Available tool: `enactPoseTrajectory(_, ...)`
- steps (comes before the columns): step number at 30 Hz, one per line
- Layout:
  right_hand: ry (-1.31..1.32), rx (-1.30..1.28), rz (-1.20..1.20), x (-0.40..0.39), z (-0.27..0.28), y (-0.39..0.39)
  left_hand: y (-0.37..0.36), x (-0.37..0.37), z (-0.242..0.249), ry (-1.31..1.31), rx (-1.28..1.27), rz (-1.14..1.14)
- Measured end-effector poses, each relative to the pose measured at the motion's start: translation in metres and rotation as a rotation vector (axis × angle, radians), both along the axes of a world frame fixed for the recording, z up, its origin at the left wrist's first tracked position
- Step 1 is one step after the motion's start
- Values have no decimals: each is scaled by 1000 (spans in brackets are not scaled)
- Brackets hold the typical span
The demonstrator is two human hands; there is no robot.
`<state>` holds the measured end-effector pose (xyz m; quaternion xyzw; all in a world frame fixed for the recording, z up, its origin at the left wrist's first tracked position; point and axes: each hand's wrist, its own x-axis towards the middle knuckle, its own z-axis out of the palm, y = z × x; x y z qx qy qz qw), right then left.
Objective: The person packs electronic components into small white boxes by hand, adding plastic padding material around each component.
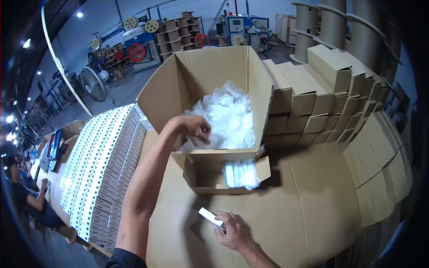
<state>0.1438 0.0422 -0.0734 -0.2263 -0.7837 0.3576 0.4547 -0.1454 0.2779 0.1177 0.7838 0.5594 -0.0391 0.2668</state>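
My left hand [195,127] is over the near left part of a large open cardboard box [156,85]. Its fingers are curled downward and closed, just above a heap of clear plastic bags [228,116]; whether a bag is caught in them does not show. Lower down, my right hand [232,232] grips a slim white box [210,216] above the cardboard-covered table. Between the two hands stands a small open carton [203,178]. Several plastic-wrapped white packs [241,173] lie in its right end.
Long rows of stacked white boxes [100,165] line the left side. Folded brown cartons [313,102] are piled at the right, with more leaning cartons [380,165] nearer. A fan [93,84], machines and large spools stand behind. A seated person [33,196] is at far left.
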Motion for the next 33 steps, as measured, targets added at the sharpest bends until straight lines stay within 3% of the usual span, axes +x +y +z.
enactPoseTrajectory(1,9,-26,4,-1,2,0,2,-2,-1,73,28,-39)
enactPoseTrajectory(2,14,-54,8,-2,5,-2,1,-6,-6,-85,-73,74)
enactPoseTrajectory(5,44,19,-9,-2,1,-1,4,-9,-13,-114,228,54)
enactPoseTrajectory(6,64,41,-29,-2,-1,-2,6,-8,-14,-20,246,151)
enactPoseTrajectory(9,53,118,-66,-1,5,-2,8,-13,-36,-234,751,18)
enactPoseTrajectory(12,-10,114,-66,1,1,-1,-4,-7,-18,-186,722,268)
enactPoseTrajectory(15,-7,26,-68,0,-3,-6,-23,-2,-5,-357,746,447)
enactPoseTrajectory(19,-1,20,-48,2,-7,-8,-58,0,-1,-548,944,505)
enactPoseTrajectory(21,-27,123,-49,4,-9,-6,-65,-7,-10,-457,936,516)
enactPoseTrajectory(24,-46,50,-78,4,-4,-10,-67,-16,-22,-408,972,470)
enactPoseTrajectory(30,-63,190,-180,6,-2,-8,-122,26,-8,-665,1059,592)
enactPoseTrajectory(32,-142,234,-210,8,10,-7,-156,39,-34,-801,1060,572)
enactPoseTrajectory(33,-140,100,-215,9,13,-10,-175,45,-55,-924,1029,549)
